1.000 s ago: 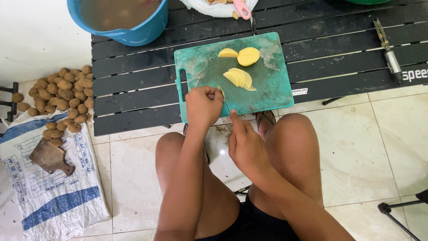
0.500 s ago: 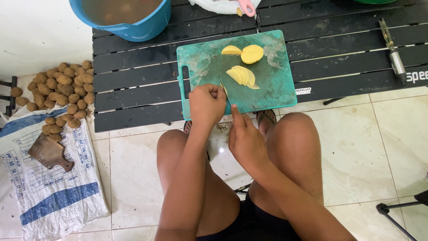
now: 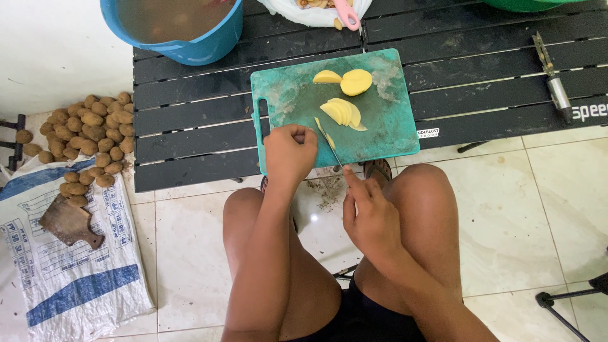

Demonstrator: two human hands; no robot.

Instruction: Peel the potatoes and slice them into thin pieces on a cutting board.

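One green cutting board (image 3: 380, 126) sits at upper centre, carrying two larger peeled potato pieces (image 3: 356, 82) and one fan of thin slices (image 3: 342, 113). One blue bucket (image 3: 209, 44) stands at upper left. One heap of unpeeled potatoes (image 3: 88, 133), too many to count, lies at left beside one printed sack (image 3: 76, 278).

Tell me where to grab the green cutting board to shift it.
Grip the cutting board by the slot handle on its left edge, coming from the left. That end is bare; potato slices and the left hand occupy the rest.
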